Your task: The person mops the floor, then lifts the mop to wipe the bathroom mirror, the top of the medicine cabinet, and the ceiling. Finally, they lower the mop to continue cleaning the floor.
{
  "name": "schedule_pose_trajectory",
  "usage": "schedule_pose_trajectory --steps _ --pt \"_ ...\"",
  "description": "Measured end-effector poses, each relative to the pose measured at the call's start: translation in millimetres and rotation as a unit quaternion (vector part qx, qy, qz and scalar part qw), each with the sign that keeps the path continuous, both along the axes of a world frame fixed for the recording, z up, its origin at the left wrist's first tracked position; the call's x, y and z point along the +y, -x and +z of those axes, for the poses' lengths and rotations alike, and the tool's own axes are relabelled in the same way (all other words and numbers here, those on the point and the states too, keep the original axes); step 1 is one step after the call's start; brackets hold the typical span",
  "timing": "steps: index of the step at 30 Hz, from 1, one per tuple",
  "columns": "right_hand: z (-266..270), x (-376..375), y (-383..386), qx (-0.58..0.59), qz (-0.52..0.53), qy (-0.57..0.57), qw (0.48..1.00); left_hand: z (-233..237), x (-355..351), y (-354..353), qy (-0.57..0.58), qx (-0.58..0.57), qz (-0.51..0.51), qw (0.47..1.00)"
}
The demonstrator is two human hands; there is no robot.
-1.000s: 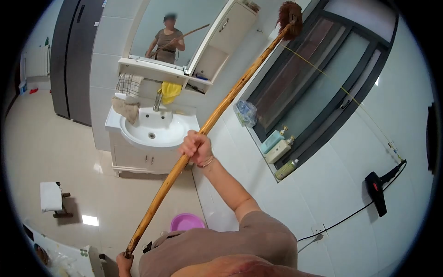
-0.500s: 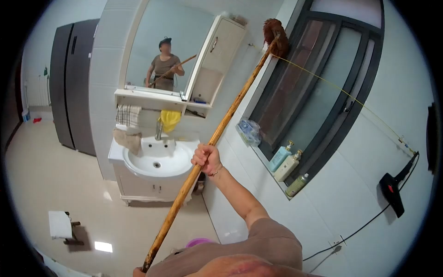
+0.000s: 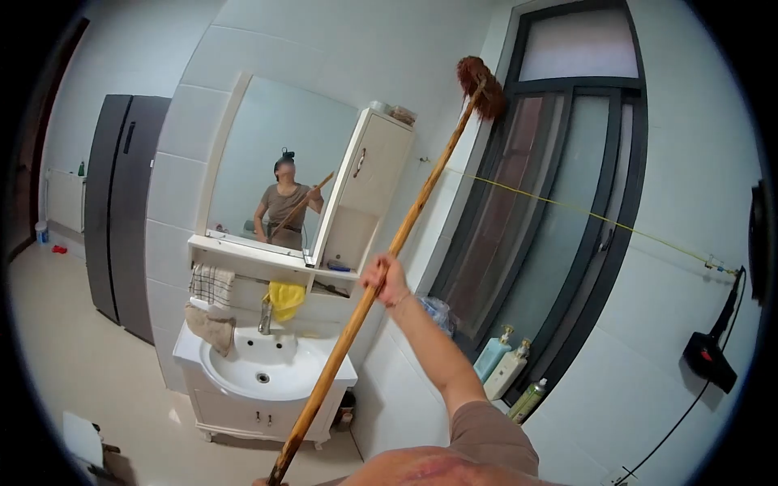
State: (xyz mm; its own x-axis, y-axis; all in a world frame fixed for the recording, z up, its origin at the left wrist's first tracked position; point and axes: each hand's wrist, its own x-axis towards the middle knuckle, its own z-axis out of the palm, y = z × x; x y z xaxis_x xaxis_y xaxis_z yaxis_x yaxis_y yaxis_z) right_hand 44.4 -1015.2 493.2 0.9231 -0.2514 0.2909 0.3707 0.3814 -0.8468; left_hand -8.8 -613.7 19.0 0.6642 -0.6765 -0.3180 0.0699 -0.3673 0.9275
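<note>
A long wooden pole [image 3: 412, 217] slants from the bottom of the view up to the window, with a reddish-brown brush head [image 3: 484, 87] at its top. My right hand [image 3: 385, 279] is wrapped round the middle of the pole, arm stretched out. At the bottom edge my left hand [image 3: 261, 482] barely shows beside the pole's lower end; its fingers are hidden. The brush head is by the upper left part of the dark window frame [image 3: 509, 77]; whether it touches cannot be told.
A yellow cord [image 3: 567, 209] crosses before the window. Bottles [image 3: 507, 371] stand on the sill. A hair dryer [image 3: 709, 356] hangs at right. Left are a sink [image 3: 263, 368], a mirror [image 3: 279, 162], a wall cabinet [image 3: 369, 166], a fridge [image 3: 134, 211] and a stool [image 3: 83, 441].
The view has tilted upward, so the sink, mirror and window sit lower. The brush head now appears clear of the cord, higher relative to it. My right hand still grips the pole.
</note>
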Motion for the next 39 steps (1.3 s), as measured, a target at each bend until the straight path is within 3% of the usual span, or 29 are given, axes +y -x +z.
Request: schedule_pose_trajectory --steps 1,2,3,4,6,7,9,14,16,18,21,23,28,30,32,36,39 --pt "22 -15 -4 0.002 -0.026 -0.002 1.0 -13 -46 -18 -0.005 -0.032 -0.03 0.999" --pt "46 -19 0 0.004 -0.086 0.024 0.996 8 -68 -20 -0.011 -0.063 -0.062 0.996" --pt "67 -20 3 0.007 -0.144 0.05 0.988 33 -92 -25 0.042 -0.007 -0.035 0.998" --pt "82 -33 2 0.008 -0.147 0.053 0.988 107 -115 -25 0.096 0.048 -0.007 0.994" --pt "98 -55 -1 -0.016 -0.187 0.141 0.972 175 -158 -32 0.147 -0.046 -0.026 0.988" --pt "98 -57 0 -0.015 -0.189 0.145 0.971 166 -201 -56 0.178 -0.038 -0.044 0.982" --pt "100 -43 10 0.0 -0.174 0.17 0.97 263 -215 -64 0.226 -0.039 -0.04 0.973" --pt "83 -7 6 -0.007 -0.078 0.166 0.983 386 -268 -106 0.33 -0.101 -0.087 0.934" --pt "95 20 7 -0.016 -0.045 0.164 0.985 445 -255 -100 0.326 -0.049 -0.133 0.935" --pt "116 34 3 -0.039 -0.059 0.162 0.984 481 -261 -108 0.375 0.081 -0.26 0.886" --pt "145 8 -18 -0.086 -0.136 0.168 0.973 515 -266 -123 0.353 0.158 -0.356 0.851" --pt "151 19 -26 -0.099 -0.23 0.159 0.955 518 -270 -137 0.35 0.191 -0.427 0.812" --pt "112 15 -40 -0.073 -0.316 0.179 0.929 472 -282 -148 0.38 0.23 -0.38 0.812" --pt "76 16 -41 -0.05 -0.353 0.209 0.911 440 -282 -148 0.353 0.223 -0.322 0.85" --pt "31 13 -46 -0.012 -0.375 0.223 0.9 404 -274 -141 0.341 0.116 -0.242 0.901" --pt "-65 65 -48 0.057 -0.427 0.19 0.882 306 -249 -152 0.227 0.077 -0.232 0.943" --pt "-143 99 -54 0.062 -0.379 0.157 0.91 244 -195 -160 0.185 0.077 -0.227 0.953"
